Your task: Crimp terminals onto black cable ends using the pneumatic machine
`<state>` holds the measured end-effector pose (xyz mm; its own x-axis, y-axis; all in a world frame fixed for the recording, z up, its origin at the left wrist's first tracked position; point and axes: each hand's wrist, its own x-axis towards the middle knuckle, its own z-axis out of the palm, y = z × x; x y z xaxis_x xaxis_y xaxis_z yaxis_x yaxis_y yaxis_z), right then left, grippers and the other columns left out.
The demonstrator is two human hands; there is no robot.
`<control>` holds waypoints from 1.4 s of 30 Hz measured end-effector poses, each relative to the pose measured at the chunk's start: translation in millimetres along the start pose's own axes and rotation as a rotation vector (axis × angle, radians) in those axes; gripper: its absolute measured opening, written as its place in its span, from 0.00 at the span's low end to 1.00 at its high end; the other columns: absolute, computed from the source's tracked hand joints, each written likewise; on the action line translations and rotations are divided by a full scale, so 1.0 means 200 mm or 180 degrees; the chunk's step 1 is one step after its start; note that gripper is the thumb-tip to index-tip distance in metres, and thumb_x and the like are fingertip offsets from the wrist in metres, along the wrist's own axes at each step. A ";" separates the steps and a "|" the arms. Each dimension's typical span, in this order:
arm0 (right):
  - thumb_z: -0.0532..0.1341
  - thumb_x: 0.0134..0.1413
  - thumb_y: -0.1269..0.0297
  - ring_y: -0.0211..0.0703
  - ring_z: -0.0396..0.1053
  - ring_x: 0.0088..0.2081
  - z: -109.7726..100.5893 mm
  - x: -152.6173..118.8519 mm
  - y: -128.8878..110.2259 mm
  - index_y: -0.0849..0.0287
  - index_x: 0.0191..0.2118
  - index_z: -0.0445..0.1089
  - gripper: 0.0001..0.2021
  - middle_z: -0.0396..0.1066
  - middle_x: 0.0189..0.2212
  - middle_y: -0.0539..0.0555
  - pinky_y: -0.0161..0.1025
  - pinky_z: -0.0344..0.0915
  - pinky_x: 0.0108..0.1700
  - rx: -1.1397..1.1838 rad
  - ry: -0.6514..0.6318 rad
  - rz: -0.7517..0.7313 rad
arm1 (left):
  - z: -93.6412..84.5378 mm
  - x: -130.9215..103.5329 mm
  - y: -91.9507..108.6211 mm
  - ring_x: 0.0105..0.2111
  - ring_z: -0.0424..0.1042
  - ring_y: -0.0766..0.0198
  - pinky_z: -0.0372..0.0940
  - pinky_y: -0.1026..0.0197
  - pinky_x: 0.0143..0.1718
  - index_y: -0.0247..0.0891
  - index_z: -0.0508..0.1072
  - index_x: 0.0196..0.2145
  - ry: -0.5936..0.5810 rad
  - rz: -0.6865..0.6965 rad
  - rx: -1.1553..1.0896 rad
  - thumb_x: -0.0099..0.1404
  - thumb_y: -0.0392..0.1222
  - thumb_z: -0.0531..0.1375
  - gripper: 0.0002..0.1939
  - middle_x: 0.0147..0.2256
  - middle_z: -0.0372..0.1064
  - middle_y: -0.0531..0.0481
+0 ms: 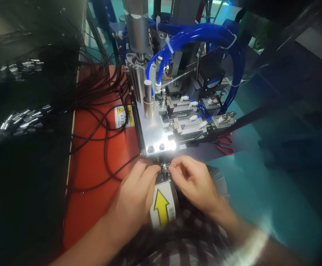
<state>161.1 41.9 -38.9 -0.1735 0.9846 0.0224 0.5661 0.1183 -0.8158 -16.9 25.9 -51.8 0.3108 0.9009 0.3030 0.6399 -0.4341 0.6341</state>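
My left hand (140, 184) is closed in a pinch at the front of the machine. Facing it, my right hand (194, 181) pinches too, thumb against forefinger. Between the two sets of fingertips show thin wires (165, 166), with small pale and reddish bits; their exact ends are too small to make out. The wires sit over a small black fixture (163, 177) at the machine's front. Just below the fixture, a white label with a yellow arrow (161, 207) slopes toward me. Above my fingers is a bright metal plate (152, 135) with dark bolts.
Black cables (105, 136) lie looped across the orange-red surface (94, 210) on the left. Bundled cables with shiny ends (22, 120) rest further left. Blue air hoses (205, 33) arch over the machine's cylinders. Red-handled snips (224, 145) lie at the right.
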 end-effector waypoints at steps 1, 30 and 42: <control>0.57 0.58 0.69 0.37 0.61 0.25 0.00 0.00 0.00 0.58 0.29 0.67 0.06 0.63 0.23 0.48 0.35 0.58 0.29 0.0062 -0.0034 0.0049 | 0.00 0.00 0.00 0.36 0.69 0.66 0.65 0.66 0.34 0.38 0.69 0.42 0.0014 0.0015 0.0003 0.67 0.27 0.53 0.11 0.36 0.64 0.50; 0.58 0.57 0.61 0.36 0.61 0.21 0.08 0.04 0.02 0.57 0.27 0.62 0.09 0.61 0.17 0.44 0.34 0.59 0.25 0.1565 -0.0148 0.1155 | -0.02 0.02 0.00 0.36 0.70 0.64 0.68 0.63 0.37 0.34 0.71 0.42 0.0002 0.0187 0.0207 0.67 0.28 0.52 0.11 0.36 0.65 0.47; 0.56 0.60 0.63 0.37 0.65 0.22 0.06 0.05 0.04 0.59 0.28 0.63 0.10 0.67 0.19 0.46 0.34 0.62 0.27 0.1561 -0.0456 0.1165 | -0.07 0.03 -0.01 0.34 0.68 0.54 0.69 0.55 0.30 0.31 0.74 0.43 -0.0227 0.0608 0.1159 0.65 0.28 0.51 0.14 0.35 0.67 0.42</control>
<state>154.2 51.6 -52.1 -0.1639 0.9190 -0.3585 0.1797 -0.3296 -0.9269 -25.3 32.3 -41.2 0.4876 0.8072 0.3327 0.7688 -0.5776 0.2746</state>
